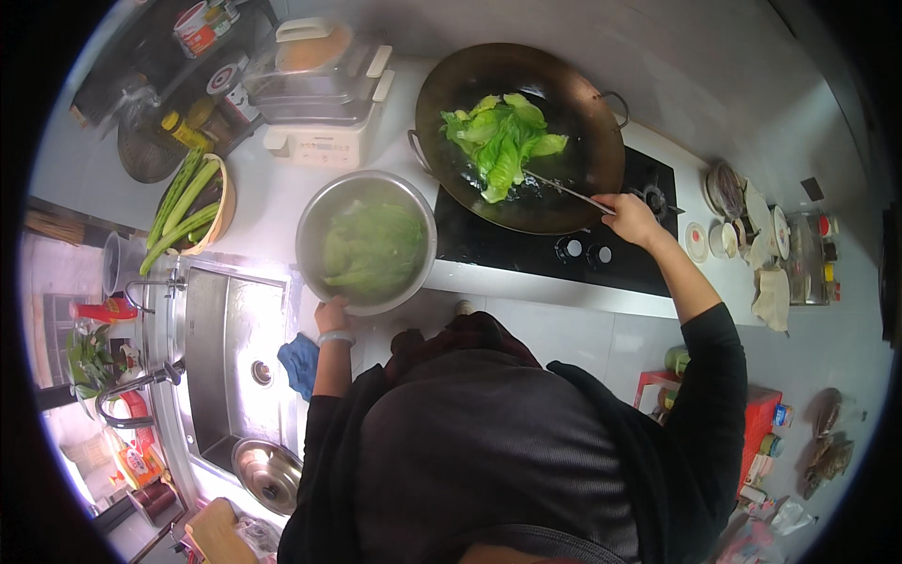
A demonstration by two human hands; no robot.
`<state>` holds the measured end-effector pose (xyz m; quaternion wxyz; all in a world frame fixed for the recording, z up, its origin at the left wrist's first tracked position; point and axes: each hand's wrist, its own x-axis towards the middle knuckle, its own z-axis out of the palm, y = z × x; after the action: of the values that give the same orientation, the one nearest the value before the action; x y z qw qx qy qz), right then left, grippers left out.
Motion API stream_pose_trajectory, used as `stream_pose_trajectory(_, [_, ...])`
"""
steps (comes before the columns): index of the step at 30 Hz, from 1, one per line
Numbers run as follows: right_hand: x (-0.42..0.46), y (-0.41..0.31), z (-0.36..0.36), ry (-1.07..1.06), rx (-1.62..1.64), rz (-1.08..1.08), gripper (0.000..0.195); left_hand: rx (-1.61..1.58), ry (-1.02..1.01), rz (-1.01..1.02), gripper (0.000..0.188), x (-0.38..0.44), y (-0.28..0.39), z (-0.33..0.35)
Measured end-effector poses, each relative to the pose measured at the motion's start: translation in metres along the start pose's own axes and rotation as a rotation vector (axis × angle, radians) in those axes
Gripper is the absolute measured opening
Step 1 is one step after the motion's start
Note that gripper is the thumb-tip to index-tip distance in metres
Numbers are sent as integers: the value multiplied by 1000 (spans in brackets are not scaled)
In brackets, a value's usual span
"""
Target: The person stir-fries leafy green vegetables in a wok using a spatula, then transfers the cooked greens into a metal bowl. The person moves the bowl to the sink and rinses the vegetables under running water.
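A large wok sits on the black glass gas hob, with green lettuce leaves heaped in its middle. My right hand grips the thin metal handle of a cooking utensil; its far end is hidden under the leaves. At the counter's front edge stands a wide metal basin, left of the wok. More leafy greens lie in it, blurred as if by steam. My left hand holds the basin's near rim, its fingers partly hidden.
Left of the basin, a basket holds long green gourds and other vegetables. A stainless steel sink with a pot lid at its near end lies to the left. A blue cloth hangs by the counter edge. Behind stands a countertop steamer.
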<state>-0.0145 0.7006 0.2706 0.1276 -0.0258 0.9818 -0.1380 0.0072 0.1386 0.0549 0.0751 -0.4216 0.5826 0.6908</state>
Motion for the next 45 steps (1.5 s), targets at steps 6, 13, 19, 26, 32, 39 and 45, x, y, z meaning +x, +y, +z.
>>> stream_pose_trajectory(6, [-15,-28,19,193,-225,-61,42,1,-36,-13,27,10,-12,-8])
stream_pose_trajectory(13, [-33,-35,28,339,-287,-129,42,24,-42,3,27,13,-16,-8])
stream_pose_trajectory(19, [-37,-50,19,438,-416,-187,43,108,9,-25,28,5,-5,-3])
stream_pose_trajectory(26, [-49,-62,-32,495,-706,-319,45,74,-23,-40,29,3,-3,-4])
stream_pose_trajectory(32, [-62,-82,-59,496,-771,-398,39,80,-34,-42,30,5,-5,-4])
stream_pose_trajectory(39, [-81,-106,-104,483,-745,-317,44,-3,-49,-24,29,-3,-3,-4])
stream_pose_trajectory(45, [-75,-116,-87,446,-677,-362,45,1,-33,-20,29,5,-6,-2])
